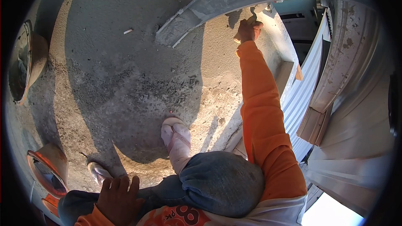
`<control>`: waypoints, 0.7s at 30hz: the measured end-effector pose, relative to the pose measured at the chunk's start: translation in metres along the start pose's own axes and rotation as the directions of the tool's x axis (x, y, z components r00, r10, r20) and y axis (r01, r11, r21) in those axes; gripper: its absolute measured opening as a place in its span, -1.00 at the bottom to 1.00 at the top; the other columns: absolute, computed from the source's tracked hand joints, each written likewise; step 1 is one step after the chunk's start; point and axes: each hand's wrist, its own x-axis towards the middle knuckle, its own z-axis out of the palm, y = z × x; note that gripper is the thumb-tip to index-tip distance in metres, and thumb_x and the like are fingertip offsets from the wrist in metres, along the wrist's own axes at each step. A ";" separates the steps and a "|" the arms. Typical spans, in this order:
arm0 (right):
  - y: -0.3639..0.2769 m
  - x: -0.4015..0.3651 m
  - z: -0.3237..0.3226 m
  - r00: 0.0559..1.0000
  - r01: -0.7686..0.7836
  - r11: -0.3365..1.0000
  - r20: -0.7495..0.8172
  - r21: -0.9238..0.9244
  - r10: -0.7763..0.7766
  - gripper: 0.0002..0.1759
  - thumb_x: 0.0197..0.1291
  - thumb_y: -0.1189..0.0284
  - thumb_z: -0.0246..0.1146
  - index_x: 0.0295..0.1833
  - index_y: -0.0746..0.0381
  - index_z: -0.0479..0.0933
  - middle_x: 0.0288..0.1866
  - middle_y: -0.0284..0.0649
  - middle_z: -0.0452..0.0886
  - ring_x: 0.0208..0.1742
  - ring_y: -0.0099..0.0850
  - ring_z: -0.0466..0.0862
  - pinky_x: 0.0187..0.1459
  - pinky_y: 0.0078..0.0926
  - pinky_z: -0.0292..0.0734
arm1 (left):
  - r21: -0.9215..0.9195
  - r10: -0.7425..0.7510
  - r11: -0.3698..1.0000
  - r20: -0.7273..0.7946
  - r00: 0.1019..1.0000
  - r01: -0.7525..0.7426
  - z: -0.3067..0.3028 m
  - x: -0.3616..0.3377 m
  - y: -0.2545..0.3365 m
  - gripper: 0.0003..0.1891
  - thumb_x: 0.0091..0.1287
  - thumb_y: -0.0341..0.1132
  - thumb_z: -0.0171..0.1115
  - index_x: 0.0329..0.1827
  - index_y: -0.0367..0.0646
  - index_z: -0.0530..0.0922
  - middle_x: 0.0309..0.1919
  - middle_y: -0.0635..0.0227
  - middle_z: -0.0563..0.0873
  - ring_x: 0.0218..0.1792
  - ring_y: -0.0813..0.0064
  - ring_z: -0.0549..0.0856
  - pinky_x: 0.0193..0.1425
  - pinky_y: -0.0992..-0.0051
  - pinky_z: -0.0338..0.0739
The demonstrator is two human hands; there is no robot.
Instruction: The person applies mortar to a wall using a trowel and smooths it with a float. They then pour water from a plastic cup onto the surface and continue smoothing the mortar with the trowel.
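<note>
My right hand (250,29) reaches far forward, wrapped round the handle of a trowel (253,13). The trowel's dark curved neck shows past my fingers, and its blade is only partly visible near the base of the wall edge. Beneath it lies rough grey mortar (222,54). My left hand (120,199) rests on my bent leg in jeans (161,190), fingers stretched out and a little apart, holding nothing.
Two buckets (39,58) (58,165) stand at the left. A long grey metal beam (217,4) crosses the top. Corrugated sheets (303,94) and a ledge (284,75) border the right. My sandalled feet (178,136) are on the rough floor; a small white piece (128,31) lies ahead.
</note>
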 end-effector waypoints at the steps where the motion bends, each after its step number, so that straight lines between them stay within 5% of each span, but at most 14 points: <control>1: -0.002 -0.002 0.004 0.994 -0.090 0.995 0.065 0.038 0.088 -0.46 -0.01 0.30 0.24 0.03 0.21 0.17 0.03 0.11 0.41 0.01 0.06 0.54 0.06 -0.04 0.44 | -0.005 0.002 1.000 0.000 1.000 -0.002 0.001 0.001 -0.001 -0.34 -0.01 -0.08 0.40 0.12 -0.19 0.40 -0.15 0.23 0.52 -0.07 0.28 0.56 0.00 0.23 0.38; 5: -0.010 -0.040 -0.009 0.950 -0.122 0.969 0.258 -0.214 0.177 -0.43 0.05 0.34 0.24 0.12 0.11 0.09 0.08 0.14 0.40 0.15 0.10 0.51 0.11 -0.04 0.45 | -0.010 -0.016 1.000 -0.004 1.000 0.016 -0.001 0.001 -0.001 -0.35 -0.04 -0.08 0.41 0.10 -0.19 0.42 -0.16 0.23 0.53 -0.09 0.28 0.57 -0.01 0.23 0.38; 9: 0.009 -0.038 -0.080 0.943 0.144 0.974 0.323 -0.175 -0.082 -0.45 0.00 0.32 0.27 0.06 0.28 0.21 -0.12 0.12 0.60 -0.07 0.09 0.62 0.04 -0.02 0.48 | -0.045 0.004 0.999 -0.073 0.997 -0.007 -0.006 -0.002 0.000 -0.34 -0.08 -0.09 0.43 0.09 -0.20 0.42 -0.19 0.25 0.53 -0.10 0.29 0.57 -0.02 0.25 0.38; 11: 0.033 -0.038 -0.112 0.905 0.139 0.982 0.420 -0.129 -0.073 -0.51 0.05 0.27 0.28 -0.01 0.34 0.33 -0.26 0.01 0.64 -0.15 -0.08 0.68 -0.12 -0.07 0.57 | -0.058 0.002 0.998 -0.045 0.999 -0.005 -0.007 -0.004 -0.001 -0.33 -0.08 -0.09 0.43 0.10 -0.20 0.42 -0.19 0.26 0.52 -0.09 0.30 0.57 -0.02 0.26 0.38; 13: 0.026 -0.048 -0.146 0.844 -0.149 0.984 0.531 0.094 0.077 -0.57 0.14 0.26 0.30 0.00 0.31 0.41 -0.25 -0.09 0.61 -0.40 -0.33 0.70 -0.51 -0.37 0.59 | -0.069 0.006 0.998 -0.018 1.000 -0.007 -0.009 -0.002 0.000 -0.33 -0.08 -0.10 0.43 0.10 -0.20 0.42 -0.19 0.27 0.52 -0.09 0.30 0.57 -0.03 0.27 0.39; 15: 0.027 -0.042 -0.160 0.829 -0.222 0.965 0.548 0.140 0.111 -0.54 0.24 0.22 0.21 0.09 0.32 0.37 -0.29 -0.17 0.59 -0.40 -0.37 0.67 -0.48 -0.38 0.59 | -0.028 0.038 0.999 -0.057 0.998 -0.040 -0.012 -0.001 0.001 -0.33 -0.08 -0.11 0.43 0.11 -0.20 0.42 -0.18 0.27 0.51 -0.09 0.30 0.57 -0.03 0.27 0.38; 17: 0.032 -0.025 -0.168 0.827 -0.386 0.831 0.550 0.400 0.119 -0.54 0.28 0.19 0.16 0.10 0.32 0.35 -0.32 -0.21 0.56 -0.44 -0.42 0.60 -0.44 -0.47 0.57 | -0.043 0.033 0.998 -0.036 0.999 -0.035 -0.014 0.000 0.001 -0.33 -0.07 -0.12 0.43 0.11 -0.21 0.42 -0.18 0.27 0.51 -0.08 0.30 0.56 -0.03 0.27 0.38; 21: 0.024 0.028 -0.173 0.695 -0.562 0.720 0.704 0.407 0.145 -0.59 0.37 0.21 0.04 0.12 0.31 0.28 -0.33 -0.16 0.51 -0.46 -0.41 0.55 -0.45 -0.47 0.54 | -0.036 0.008 0.999 -0.029 1.000 -0.009 -0.013 -0.004 0.002 -0.34 -0.05 -0.12 0.43 0.12 -0.21 0.41 -0.17 0.25 0.51 -0.08 0.30 0.56 0.00 0.27 0.39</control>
